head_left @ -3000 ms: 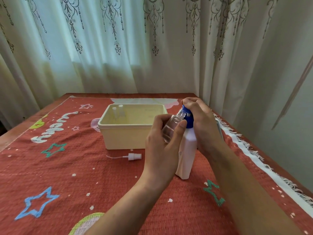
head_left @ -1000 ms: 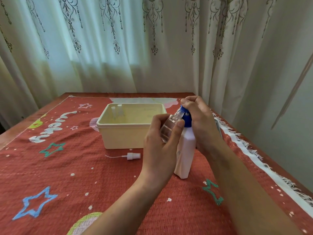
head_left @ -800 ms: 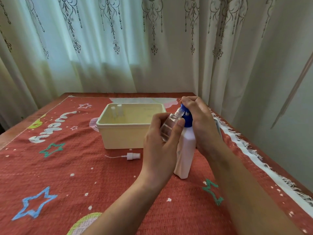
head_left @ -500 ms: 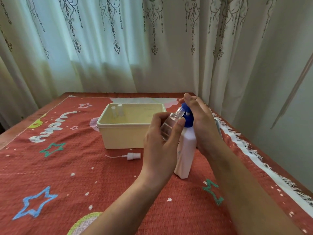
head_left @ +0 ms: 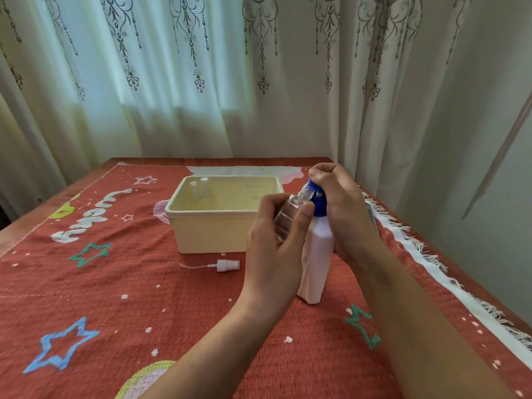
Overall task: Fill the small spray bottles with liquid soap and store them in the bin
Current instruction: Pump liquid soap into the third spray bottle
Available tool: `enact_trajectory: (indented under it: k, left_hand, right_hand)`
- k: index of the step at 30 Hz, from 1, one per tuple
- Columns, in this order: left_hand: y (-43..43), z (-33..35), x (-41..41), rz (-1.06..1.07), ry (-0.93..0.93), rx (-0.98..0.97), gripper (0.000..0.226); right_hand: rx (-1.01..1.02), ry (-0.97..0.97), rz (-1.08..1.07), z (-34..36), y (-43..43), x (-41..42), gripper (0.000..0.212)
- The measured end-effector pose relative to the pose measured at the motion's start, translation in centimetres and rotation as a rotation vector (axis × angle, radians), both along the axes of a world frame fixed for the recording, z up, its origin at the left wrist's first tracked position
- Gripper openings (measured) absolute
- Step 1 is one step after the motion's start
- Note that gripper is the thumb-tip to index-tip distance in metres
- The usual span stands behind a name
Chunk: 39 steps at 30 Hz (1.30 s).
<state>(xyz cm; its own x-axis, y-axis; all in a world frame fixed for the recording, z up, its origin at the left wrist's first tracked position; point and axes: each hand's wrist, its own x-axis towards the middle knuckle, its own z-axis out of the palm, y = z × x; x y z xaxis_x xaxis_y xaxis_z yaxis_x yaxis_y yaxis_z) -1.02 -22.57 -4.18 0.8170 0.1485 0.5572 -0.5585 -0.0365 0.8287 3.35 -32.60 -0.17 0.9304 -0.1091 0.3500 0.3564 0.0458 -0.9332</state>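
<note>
Pumping was the step in hand. The left hand [head_left: 276, 240] gripped a small clear spray bottle [head_left: 288, 218], tilted so that its open neck met the nozzle of the white soap bottle [head_left: 315, 254]. That bottle stood on the table [head_left: 115, 283] by the near right corner of the bin [head_left: 213, 234]. The right hand [head_left: 342, 208] was clenched over the blue pump head [head_left: 318, 204], bearing down on it from above.

To my eye the thing to get right was the meeting of neck and nozzle. The opening was narrow, so slow, full strokes with the neck held snug under the spout would serve best. The tall soap bottle also wanted a straight downward push, so it would not tip.

How much soap was in the small bottle I could not tell, as its wall looked clear and the fingers hid most of it. In the bin's far left corner stood two capped bottles [head_left: 198, 190], upright and side by side. A loose sprayer top [head_left: 227, 265] lay on the red cloth just in front of the bin, its thin tube trailing left. It looked meant for the bottle being filled.
</note>
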Motion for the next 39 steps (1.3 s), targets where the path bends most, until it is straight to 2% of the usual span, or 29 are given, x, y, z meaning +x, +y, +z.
enact_trajectory:
  k: [8,16,23,30,39]
  left_hand:
    - [-0.04,0.10,0.30,0.009,-0.018,-0.012,0.017]
    - [0.00,-0.26,0.15,0.011,-0.004,-0.007,0.019]
    - [-0.04,0.04,0.30,0.017,-0.019,-0.016,0.020]
    - [-0.08,-0.19,0.00,0.006,-0.012,-0.007,0.030]
    - [-0.09,-0.06,0.28,0.005,-0.017,-0.036,0.016]
  right_hand:
    - [0.058,0.012,0.042,0.15,0.26,-0.18,0.020]
    - [0.032,-0.031,0.018,-0.08,0.03,0.14,0.006]
    - [0.059,0.003,0.047,0.14,0.26,-0.09,0.018]
    - [0.034,-0.005,0.025,-0.15,-0.02,0.27,0.004]
    - [0.081,0.008,0.049,0.04,0.19,-0.01,0.015]
